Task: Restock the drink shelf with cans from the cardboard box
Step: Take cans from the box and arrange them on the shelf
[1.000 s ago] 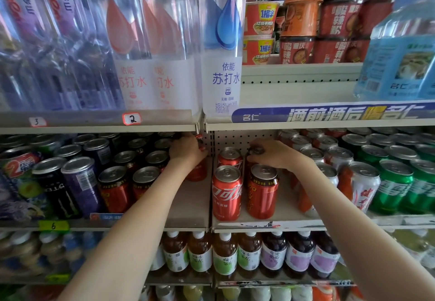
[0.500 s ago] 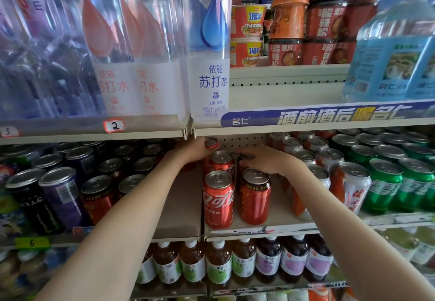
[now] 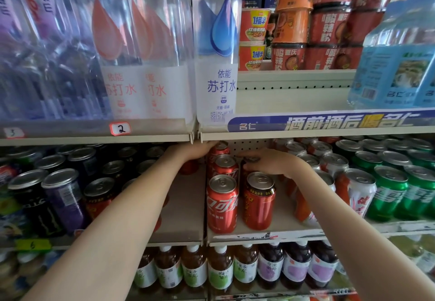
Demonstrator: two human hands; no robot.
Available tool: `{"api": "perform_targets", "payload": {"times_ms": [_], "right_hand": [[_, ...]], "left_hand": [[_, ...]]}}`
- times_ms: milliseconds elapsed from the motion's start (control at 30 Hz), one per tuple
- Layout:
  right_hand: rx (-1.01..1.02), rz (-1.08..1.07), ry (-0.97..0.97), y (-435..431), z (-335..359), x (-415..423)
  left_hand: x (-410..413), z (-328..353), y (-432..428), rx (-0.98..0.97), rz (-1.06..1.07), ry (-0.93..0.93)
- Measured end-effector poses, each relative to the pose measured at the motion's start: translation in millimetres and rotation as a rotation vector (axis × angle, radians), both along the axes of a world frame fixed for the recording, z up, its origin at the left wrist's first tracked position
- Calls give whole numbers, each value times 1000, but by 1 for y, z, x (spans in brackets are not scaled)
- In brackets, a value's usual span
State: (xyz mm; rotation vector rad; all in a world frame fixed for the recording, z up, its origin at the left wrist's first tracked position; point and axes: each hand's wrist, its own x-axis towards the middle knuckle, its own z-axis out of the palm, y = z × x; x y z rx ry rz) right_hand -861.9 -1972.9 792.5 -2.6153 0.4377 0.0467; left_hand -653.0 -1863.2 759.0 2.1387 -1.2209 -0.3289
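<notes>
Your left hand [image 3: 193, 151] was deep under the upper shelf lip, fingers laid against the rim of the rear cola can [image 3: 220, 148]. The fingertips were partly hidden, so I couldn't tell if it gripped or only touched. Your right hand [image 3: 270, 162] was curled over the lid of the second-row can [image 3: 251, 160], thumb on its near side, fingers across the top: a grip from above. That can stood upright on the drink shelf [image 3: 183, 209], just right of the middle cola can [image 3: 225, 164] and directly behind the dark red can [image 3: 259, 200]. The front cola can [image 3: 221, 204] stood nearer to you than both hands, close beside the dark red can. The three cola cans made one file running from the shelf front back to your left fingers. Right of your right wrist were white-and-orange cans [image 3: 360, 190], then green cans [image 3: 390, 192]. Left of your left forearm were dark cans [image 3: 63, 197]. Water bottles [image 3: 216, 65] stood above both hands, tea bottles [image 3: 221, 270] on the shelf below.
</notes>
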Motion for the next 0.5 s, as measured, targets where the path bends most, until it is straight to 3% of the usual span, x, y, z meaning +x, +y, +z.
{"api": "perform_targets", "payload": {"times_ms": [100, 233, 500], "right_hand": [[6, -25, 21, -2, 0, 0], [84, -103, -15, -5, -5, 2], [74, -197, -183, -7, -7, 15]], "left_hand": [[15, -6, 2, 148, 207, -78], [12, -8, 12, 367, 382, -355], [15, -14, 8, 251, 469, -256]]}}
